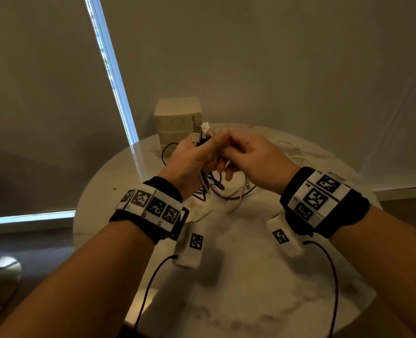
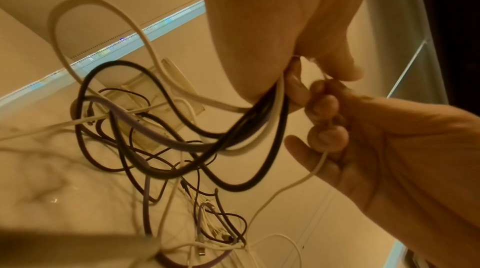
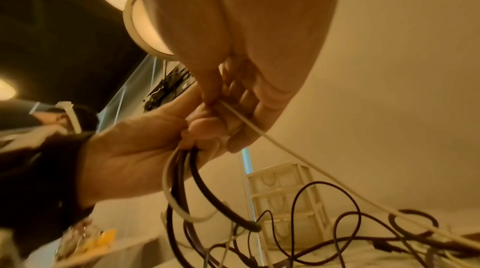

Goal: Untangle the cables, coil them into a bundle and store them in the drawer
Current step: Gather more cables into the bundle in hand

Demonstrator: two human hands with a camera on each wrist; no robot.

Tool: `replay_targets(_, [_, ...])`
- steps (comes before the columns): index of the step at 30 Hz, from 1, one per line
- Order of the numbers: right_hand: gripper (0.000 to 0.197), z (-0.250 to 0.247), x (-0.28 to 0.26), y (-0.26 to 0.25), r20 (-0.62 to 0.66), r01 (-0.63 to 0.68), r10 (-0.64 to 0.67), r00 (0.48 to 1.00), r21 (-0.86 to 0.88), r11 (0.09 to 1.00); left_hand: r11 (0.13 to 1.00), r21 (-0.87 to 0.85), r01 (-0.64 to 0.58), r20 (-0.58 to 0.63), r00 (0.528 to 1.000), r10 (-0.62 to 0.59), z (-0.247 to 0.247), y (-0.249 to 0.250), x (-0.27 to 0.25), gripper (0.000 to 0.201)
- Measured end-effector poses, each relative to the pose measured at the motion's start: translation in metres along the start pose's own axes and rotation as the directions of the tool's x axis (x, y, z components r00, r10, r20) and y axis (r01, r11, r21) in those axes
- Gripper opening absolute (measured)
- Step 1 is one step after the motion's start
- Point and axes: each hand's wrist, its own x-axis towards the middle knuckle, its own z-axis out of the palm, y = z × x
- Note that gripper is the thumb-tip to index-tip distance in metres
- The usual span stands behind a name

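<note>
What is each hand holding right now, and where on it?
The left hand grips a bunch of cables near their plug ends, the plugs sticking up above the fist. The right hand pinches one thin white cable partway along, close to the left hand.

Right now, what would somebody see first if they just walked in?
Probably the two hands meeting above the round marble table: the left hand holds a bunch of black and white cables with plugs sticking up, and the right hand pinches a thin white cable. Behind them stands a small cream drawer unit.
</note>
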Motion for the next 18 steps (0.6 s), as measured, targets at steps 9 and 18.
replay_targets(9, [0.045,0.015,0.0,0.001,0.029,-0.129,0.151,0.988,-0.377,0.917,0.99,-0.133,0.044,-0.232,0.97,-0.074,0.012,-0.001,0.003,0.021])
replay_targets(18, [0.037,-0.009,0.009,0.038,0.12,-0.106,0.19,0.974,-0.501,0.859,0.985,-0.168,-0.037,-0.297,0.955,-0.015,-0.009,0.016,0.001,0.021])
